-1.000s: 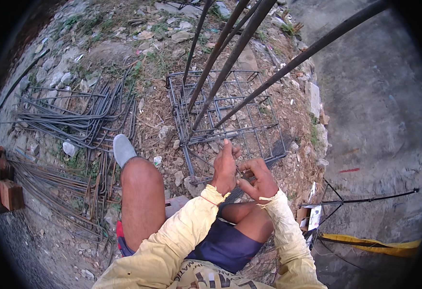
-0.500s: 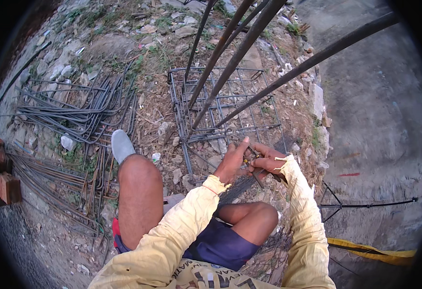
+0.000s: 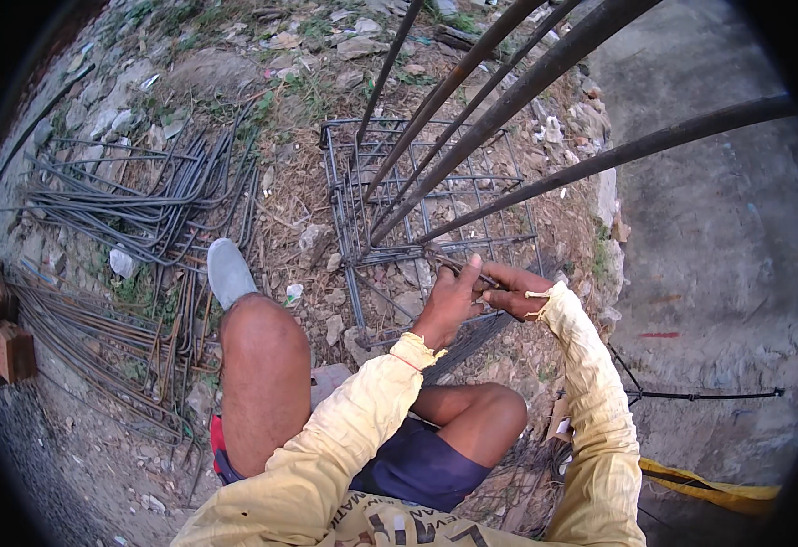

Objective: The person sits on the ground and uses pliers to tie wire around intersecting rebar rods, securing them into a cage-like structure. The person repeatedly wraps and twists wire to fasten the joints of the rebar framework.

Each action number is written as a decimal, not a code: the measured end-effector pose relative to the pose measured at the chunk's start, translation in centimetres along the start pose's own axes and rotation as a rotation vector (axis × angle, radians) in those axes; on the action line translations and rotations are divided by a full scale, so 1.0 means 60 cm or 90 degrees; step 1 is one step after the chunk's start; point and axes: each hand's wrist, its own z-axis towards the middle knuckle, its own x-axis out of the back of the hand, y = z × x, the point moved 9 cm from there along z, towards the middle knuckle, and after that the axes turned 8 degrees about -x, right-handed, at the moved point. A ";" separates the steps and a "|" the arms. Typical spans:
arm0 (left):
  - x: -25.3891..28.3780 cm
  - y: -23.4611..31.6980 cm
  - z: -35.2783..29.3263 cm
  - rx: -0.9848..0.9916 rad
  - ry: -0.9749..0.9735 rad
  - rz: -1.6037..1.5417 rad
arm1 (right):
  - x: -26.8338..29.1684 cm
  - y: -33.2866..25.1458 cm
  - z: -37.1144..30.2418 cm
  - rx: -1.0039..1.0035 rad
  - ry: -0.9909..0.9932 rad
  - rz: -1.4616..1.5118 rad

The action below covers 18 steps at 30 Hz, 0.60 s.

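Apparently the left hand (image 3: 452,297) and right hand (image 3: 514,292) are half-curling together by the cage (image 3: 385,256), perhaps for steadiness; any hold I cannot tell

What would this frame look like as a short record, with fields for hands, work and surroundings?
Hands: left hand and right hand close together
Held: too hidden to tell
Nearest: metal cage, just beyond the hands
Rods: dark rods, slanting up over the cage
Posture: knees bent
Left side: bent bars, bricks
Right side: grey pavement, yellow strap
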 end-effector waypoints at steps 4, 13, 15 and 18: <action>-0.012 -0.010 0.008 -0.008 0.005 0.001 | 0.018 0.022 0.000 0.068 0.074 -0.056; 0.010 0.004 0.003 0.016 -0.001 0.086 | -0.006 -0.021 -0.018 0.053 0.089 -0.058; 0.005 0.000 0.001 0.012 -0.007 0.078 | -0.005 0.005 -0.010 0.060 0.090 -0.062; 0.009 -0.001 0.000 0.004 -0.010 0.070 | -0.012 0.002 -0.012 -0.057 0.089 0.029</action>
